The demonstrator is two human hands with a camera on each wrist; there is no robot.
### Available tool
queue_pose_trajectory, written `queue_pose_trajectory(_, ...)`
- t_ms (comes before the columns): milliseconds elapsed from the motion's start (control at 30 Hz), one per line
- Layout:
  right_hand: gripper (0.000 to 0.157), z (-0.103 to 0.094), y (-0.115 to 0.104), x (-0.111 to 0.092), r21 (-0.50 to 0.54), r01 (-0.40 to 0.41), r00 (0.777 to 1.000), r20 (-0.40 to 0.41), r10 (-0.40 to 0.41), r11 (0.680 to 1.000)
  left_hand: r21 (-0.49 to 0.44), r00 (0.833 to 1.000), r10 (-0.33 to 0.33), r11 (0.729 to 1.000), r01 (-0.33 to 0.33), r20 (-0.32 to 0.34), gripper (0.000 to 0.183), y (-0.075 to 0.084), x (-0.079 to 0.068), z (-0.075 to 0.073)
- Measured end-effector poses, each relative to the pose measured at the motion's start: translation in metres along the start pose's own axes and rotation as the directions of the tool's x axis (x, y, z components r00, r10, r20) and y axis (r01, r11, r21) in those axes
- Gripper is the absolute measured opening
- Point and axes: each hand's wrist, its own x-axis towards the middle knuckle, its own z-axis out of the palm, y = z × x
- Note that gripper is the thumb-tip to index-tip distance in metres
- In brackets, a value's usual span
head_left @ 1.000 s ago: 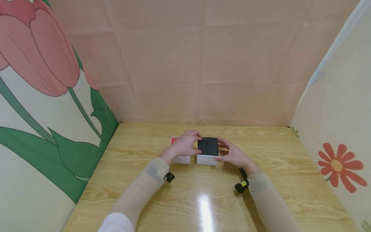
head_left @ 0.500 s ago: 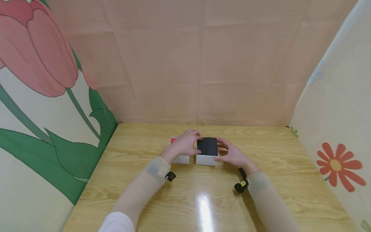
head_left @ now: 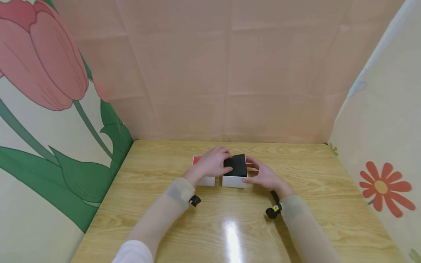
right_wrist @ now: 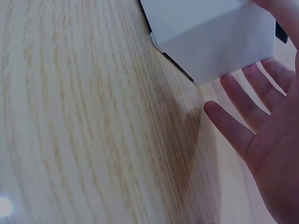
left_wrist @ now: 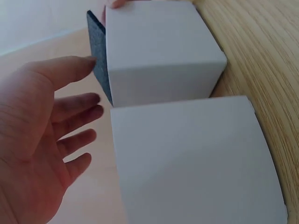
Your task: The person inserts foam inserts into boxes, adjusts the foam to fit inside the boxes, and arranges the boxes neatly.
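In the head view my right hand (head_left: 263, 175) holds the right-hand white box (head_left: 233, 181) at its right side, thumb at the front corner and fingers toward the back. A flat black pad (head_left: 236, 166) covers this box's top; the left wrist view shows it tilted, its far end standing off the rim. My left hand (head_left: 212, 163) reaches over from the left, its thumb touching the pad and its other fingers loosely bent and spread. Under that hand stands a second white box (head_left: 206, 181) with a red inside, partly hidden by the hand.
The boxes stand on a wood-grain table (head_left: 184, 233) toward its far side. Behind it hangs a pinkish cloth backdrop (head_left: 210, 73). Side panels carry a tulip picture (head_left: 49, 62) on the left and a red flower (head_left: 385, 186) on the right.
My left thumb and forefinger have moved slightly right, further over the black pad. The pad has gone from flat to tilted, its right side raised. My right hand stays on the box.
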Motion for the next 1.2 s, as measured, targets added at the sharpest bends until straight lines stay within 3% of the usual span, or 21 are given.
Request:
queue_pose_trajectory(233, 0.103, 0.004, -0.001, -0.002, 0.031, 0.009, 1.0, 0.002, -0.01, 0.999, -0.029, 0.998, 0.034, 0.999, -0.036, -0.061, 0.057, 0.017, 0.011, 0.003)
queue_pose_trajectory(500, 0.1, 0.008, -0.003, -0.005, 0.046, 0.009, 1.0, 0.012, -0.01, 0.999, -0.013, 0.998, 0.044, 0.999, -0.044, -0.039, 0.057, 0.023, 0.016, 0.019)
queue_pose_trajectory(1200, 0.101, 0.018, -0.006, -0.016, 0.054, -0.001, 1.0, -0.009, 0.001, 0.999, 0.078, 0.995, 0.098, 0.992, -0.1, 0.033, 0.055, 0.028, 0.01, 0.02)
